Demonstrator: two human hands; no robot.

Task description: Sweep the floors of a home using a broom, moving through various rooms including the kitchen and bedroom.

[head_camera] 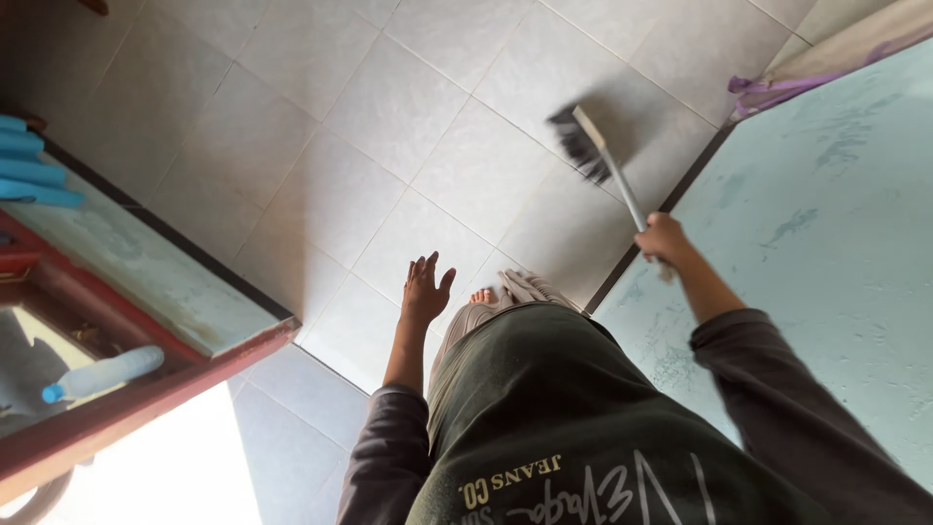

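Tiled floor: pale, square tiles. Pale blue wall: right of floor. Broom: bristles on floor beside wall, handle gripped in closed right hand. Left hand: above floor, fingers spread, empty. Plastic bottle: far left.

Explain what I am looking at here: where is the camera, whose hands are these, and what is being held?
The single picture comes from a camera worn on a person's head, looking straight down past their dark sweatshirt. No machine is involved, only two bare hands. The right hand has a closed grip on the handle of a broom, whose dark bristles meet the pale tiled floor. The left hand is open, fingers spread, holding nothing. A bare foot shows below it. At left, a plastic bottle with a blue cap lies past a red frame.
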